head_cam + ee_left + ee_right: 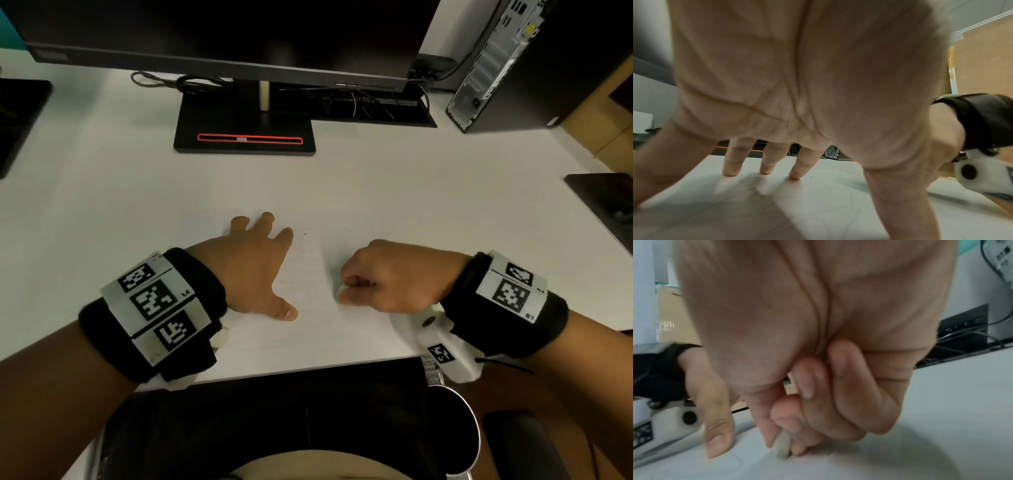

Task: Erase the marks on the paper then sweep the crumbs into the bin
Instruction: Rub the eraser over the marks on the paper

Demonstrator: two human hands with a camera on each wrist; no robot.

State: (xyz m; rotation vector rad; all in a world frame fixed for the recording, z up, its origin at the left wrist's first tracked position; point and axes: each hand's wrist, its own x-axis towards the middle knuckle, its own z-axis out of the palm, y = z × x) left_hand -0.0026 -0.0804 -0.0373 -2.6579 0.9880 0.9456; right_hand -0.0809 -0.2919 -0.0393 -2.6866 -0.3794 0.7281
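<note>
A white sheet of paper [308, 274] with faint pencil marks lies on the white desk near its front edge. My left hand [253, 267] presses flat on the paper's left part, fingers spread and straight [795, 170]. My right hand [376, 277] is curled into a fist and pinches a small white eraser [341, 291] between thumb and fingers. The eraser's tip [782, 446] touches the paper just right of the left thumb. A few tiny dark crumbs [305, 234] lie beyond the left fingertips. A round metal bin [452, 431] stands below the desk's front edge, under my right wrist.
A monitor on a black base [245, 133] stands at the back centre, with cables and a tower PC [496, 65] at the back right. Dark pads lie at the far left [20, 116] and far right [603, 198] edges of the desk.
</note>
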